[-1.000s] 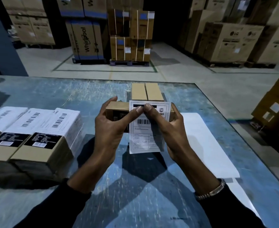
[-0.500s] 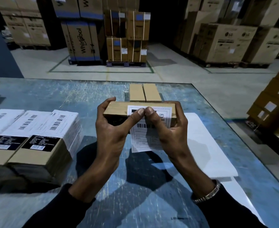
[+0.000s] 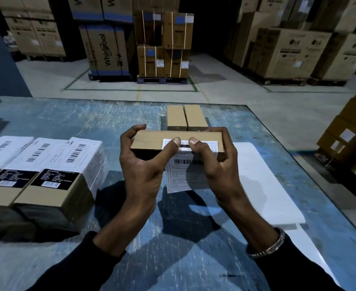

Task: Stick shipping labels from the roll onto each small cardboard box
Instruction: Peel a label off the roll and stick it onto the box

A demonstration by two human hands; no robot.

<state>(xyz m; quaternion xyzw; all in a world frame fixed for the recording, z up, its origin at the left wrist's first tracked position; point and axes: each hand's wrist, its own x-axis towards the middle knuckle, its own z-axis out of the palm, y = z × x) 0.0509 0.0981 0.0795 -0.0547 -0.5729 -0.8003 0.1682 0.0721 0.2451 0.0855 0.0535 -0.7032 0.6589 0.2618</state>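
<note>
Both hands hold a small brown cardboard box [image 3: 149, 140] lifted above the blue table [image 3: 46, 120]. My left hand [image 3: 140, 166] grips its left end, and my right hand [image 3: 217, 164] grips its right end. Both thumbs press the top edge of a white shipping label [image 3: 181, 173] onto the box's upper face. The rest of the label hangs down the near side, barcode showing. Two unlabelled small boxes [image 3: 186, 117] lie side by side just beyond. The label roll is not visible.
Three labelled boxes [image 3: 46, 164] sit in a row at the left, white labels on top. A white backing sheet [image 3: 263, 185] lies on the table at the right. The table's right edge runs diagonally. Stacked warehouse cartons [image 3: 164, 43] stand on the floor beyond.
The box has tilted so its top face turns toward me. The label's top edge now folds over that face, with both thumbs pressing it down.
</note>
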